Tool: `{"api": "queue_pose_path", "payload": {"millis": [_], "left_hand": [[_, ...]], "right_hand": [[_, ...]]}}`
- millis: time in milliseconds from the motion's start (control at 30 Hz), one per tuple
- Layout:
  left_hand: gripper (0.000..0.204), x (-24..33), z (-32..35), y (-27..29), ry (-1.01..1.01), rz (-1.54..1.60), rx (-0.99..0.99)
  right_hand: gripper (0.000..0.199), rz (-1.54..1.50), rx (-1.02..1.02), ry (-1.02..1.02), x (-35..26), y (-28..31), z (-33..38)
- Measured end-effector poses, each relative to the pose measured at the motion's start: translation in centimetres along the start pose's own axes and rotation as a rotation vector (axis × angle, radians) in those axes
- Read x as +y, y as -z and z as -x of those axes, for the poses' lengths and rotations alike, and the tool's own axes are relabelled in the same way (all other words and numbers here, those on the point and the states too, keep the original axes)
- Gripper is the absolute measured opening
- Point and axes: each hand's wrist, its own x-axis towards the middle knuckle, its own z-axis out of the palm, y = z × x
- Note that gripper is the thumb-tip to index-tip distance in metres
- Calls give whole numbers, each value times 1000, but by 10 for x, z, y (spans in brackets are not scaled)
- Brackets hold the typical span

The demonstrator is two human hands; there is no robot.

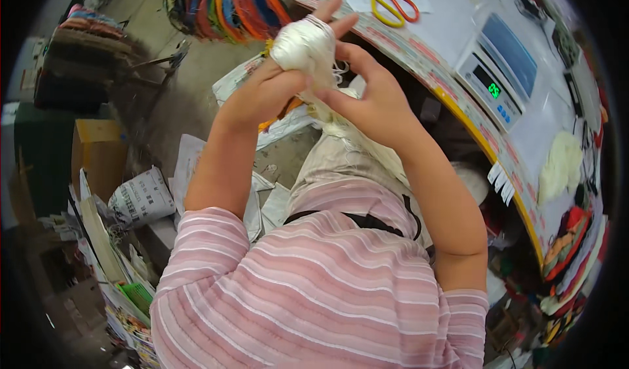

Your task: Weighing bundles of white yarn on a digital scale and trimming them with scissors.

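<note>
Glossy white yarn [304, 44] is wound in a thick band round the fingers of my left hand [267, 94], with two fingertips poking out beyond it. My left thumb lies against the lower side of the winding. On the other side, my right hand [380, 103] has its thumb and curled fingers at the loose strands just below the band. Some of its fingertips are hidden behind the yarn. Pale loose strands [337, 125] trail from between the hands down over my lap.
On the white table [432, 38] to the right lie scissors [392, 8] with yellow and red handles, a digital scale [495, 74] and a pale yellow cloth-like bundle [561, 166]. Coloured yarn hanks [226, 5] hang ahead. At left stand a cardboard box [99, 149] and a white printed sack [141, 197].
</note>
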Motion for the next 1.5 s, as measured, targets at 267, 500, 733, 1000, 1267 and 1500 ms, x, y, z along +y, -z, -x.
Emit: {"api": "queue_pose_path", "payload": {"millis": [267, 500, 733, 1000, 1267, 1500], "left_hand": [[81, -2, 21, 24, 83, 295, 234], [81, 1, 24, 25, 135, 162, 213], [78, 1, 21, 21, 76, 175, 250], [72, -4, 24, 20, 59, -129, 347], [54, -7, 36, 38, 228, 629, 52], [32, -42, 162, 143, 430, 792, 540]], "right_hand": [[13, -455, -128, -376, -19, -7, -18], [8, -488, -183, -411, -19, -7, -18], [6, -519, -75, -428, -18, -10, -21], [6, -448, -96, -442, -31, -14, -25], [13, -383, -468, -639, -41, 18, -49], [20, -1051, -105, -263, -54, 198, -96]]}}
